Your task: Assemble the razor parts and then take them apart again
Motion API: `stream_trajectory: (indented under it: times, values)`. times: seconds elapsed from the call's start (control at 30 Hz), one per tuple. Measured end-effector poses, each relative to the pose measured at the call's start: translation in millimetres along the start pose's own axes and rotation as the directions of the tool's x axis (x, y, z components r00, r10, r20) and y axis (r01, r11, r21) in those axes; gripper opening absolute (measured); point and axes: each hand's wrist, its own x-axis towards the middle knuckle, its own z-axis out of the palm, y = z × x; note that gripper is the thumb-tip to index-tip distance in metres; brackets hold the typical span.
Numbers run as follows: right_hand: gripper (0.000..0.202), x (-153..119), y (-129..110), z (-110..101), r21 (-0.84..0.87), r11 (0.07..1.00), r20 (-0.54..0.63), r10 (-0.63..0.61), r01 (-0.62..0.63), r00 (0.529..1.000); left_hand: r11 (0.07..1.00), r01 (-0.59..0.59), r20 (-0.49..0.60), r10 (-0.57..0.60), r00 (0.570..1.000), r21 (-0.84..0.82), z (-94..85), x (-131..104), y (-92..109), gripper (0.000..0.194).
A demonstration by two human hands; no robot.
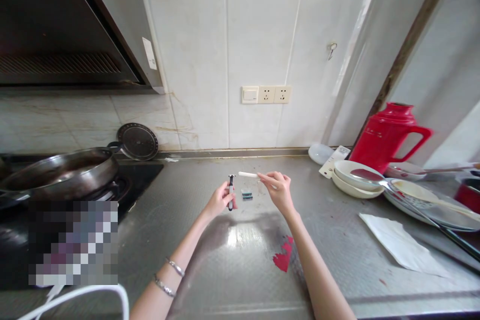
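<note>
In the head view my left hand [218, 201] is closed around a razor [230, 195] with a grey and black handle, held upright, its narrow head at the top. My right hand [278, 189] pinches a slim white stick [248, 175], which points left toward the razor head. A small gap seems to lie between the stick's tip and the razor. Just below the stick, on the metal counter, lies a small dark teal item in clear packaging [246, 194], too small to make out.
A torn red scrap [284, 255] lies beside my right forearm. Rightward are a white paper sheet [403, 245], stacked bowls [356, 185], plates with utensils and a red thermos jug [386, 135]. A steel pan [71, 172] rests on the left stove; a white cable [90, 290] curls in front.
</note>
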Motion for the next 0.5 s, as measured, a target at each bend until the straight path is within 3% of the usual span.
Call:
stream_trajectory:
  times: [0.17, 0.5]
  values:
    - [0.023, -0.9, -3.9, 5.6, 0.011, 0.999, 0.04, -0.042, 0.041, 0.998, 1.0, 0.002, 0.051, -0.002, 0.999, -0.002, 0.0, 1.1, -3.9, 0.031]
    - [0.023, -2.0, -5.9, 7.9, 0.1, 0.995, 0.073, -0.024, 0.016, 0.997, 1.0, 0.008, 0.02, -0.008, 1.0, 0.0, -4.5, 0.6, -0.1, 0.028]
